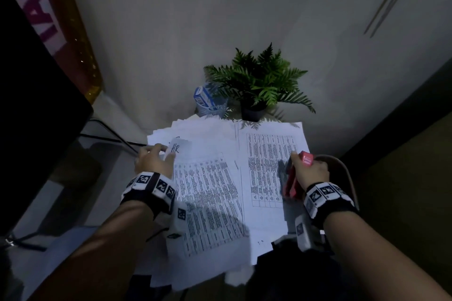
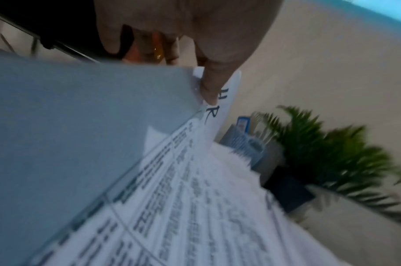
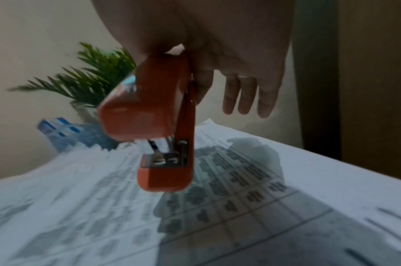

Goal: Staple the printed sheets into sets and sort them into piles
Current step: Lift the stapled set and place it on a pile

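Note:
Printed sheets with tables (image 1: 210, 193) cover a small table, a left set and a right sheet (image 1: 266, 168) side by side. My left hand (image 1: 152, 160) pinches the top left corner of the left set (image 2: 172, 180) together with a small white label marked "HR" (image 1: 177, 150) (image 2: 220, 106). My right hand (image 1: 310, 171) grips a red stapler (image 1: 293, 178) (image 3: 158, 126) just above the right sheet (image 3: 240, 180), mouth pointing down; three fingers hang straight beside it.
A potted fern (image 1: 259, 85) and a clear cup holding a blue box (image 1: 208, 100) stand at the table's far edge against the wall. A dark monitor (image 1: 31, 105) and cables are at the left. A chair back (image 1: 342, 168) curves at the right.

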Demonstrator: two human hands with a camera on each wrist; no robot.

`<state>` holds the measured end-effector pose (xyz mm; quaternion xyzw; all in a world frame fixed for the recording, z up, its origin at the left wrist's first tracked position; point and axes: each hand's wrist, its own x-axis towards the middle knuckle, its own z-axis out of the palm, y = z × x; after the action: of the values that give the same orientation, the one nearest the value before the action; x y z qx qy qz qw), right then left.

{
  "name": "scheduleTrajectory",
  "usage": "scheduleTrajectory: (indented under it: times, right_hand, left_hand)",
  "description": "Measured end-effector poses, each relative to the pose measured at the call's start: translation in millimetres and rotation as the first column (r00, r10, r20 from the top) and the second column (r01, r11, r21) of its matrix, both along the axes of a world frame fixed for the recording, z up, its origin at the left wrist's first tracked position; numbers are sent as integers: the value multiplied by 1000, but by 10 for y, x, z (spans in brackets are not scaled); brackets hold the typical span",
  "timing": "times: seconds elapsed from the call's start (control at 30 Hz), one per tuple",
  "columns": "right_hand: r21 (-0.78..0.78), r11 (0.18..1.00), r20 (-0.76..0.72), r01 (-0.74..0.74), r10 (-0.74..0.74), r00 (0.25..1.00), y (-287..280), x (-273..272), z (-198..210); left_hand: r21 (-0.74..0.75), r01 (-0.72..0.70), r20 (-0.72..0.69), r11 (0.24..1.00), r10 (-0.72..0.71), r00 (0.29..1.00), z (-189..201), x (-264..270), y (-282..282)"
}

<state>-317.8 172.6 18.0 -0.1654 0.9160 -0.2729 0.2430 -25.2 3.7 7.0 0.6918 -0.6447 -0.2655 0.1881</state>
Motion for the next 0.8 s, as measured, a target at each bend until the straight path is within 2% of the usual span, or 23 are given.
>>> scheduleTrajectory:
  times: [0.1,0.17,0.27,0.33,0.4,0.47,0.5,0.6,0.67,0.73,0.77,0.8]
  right_hand:
    - [-202,977,101,-65,87,991,-66,222,50]
    - [-277,954,153,-112,159,975,-92,432,118]
    - [-400,894,237,-201,313,920,-112,758,275]
    - [-491,843,307,-219,403,862,-148,956,405]
    - [-558,803,336,-208,447,829,-190,1085,511]
    - [-615,767,346,-183,471,811,-215,1128,594]
    - [-644,747,348,-167,480,805,-208,1131,646]
    - [-696,704,349,-142,504,790,-151,1101,788]
    - [-709,697,359,-111,491,793,-96,1033,839]
    - [-724,686,368,-74,475,800,-16,966,954]
    - [-743,667,375,-58,486,789,28,929,1026]
    - [-757,652,388,-44,502,773,62,885,1093]
  left_hand:
    - [-61,0,-273,998,-17,962,254,71,58]
    - [-99,32,-399,995,-69,914,386,129,70]
    - [-134,82,-595,988,-146,790,631,173,211]
    - [-163,99,-717,982,-187,672,783,186,351]
    - [-222,125,-785,967,-253,566,954,199,487]
    - [-316,144,-794,938,-345,500,1117,208,605]
    - [-361,140,-784,922,-381,490,1188,210,655]
    - [-485,117,-688,867,-460,562,1350,228,748]
    - [-541,106,-646,834,-493,582,1449,251,764]
    - [-591,92,-567,802,-493,660,1487,284,704]
    - [-570,105,-548,815,-472,690,1476,294,652]
    - [-495,131,-569,859,-434,699,1457,301,585]
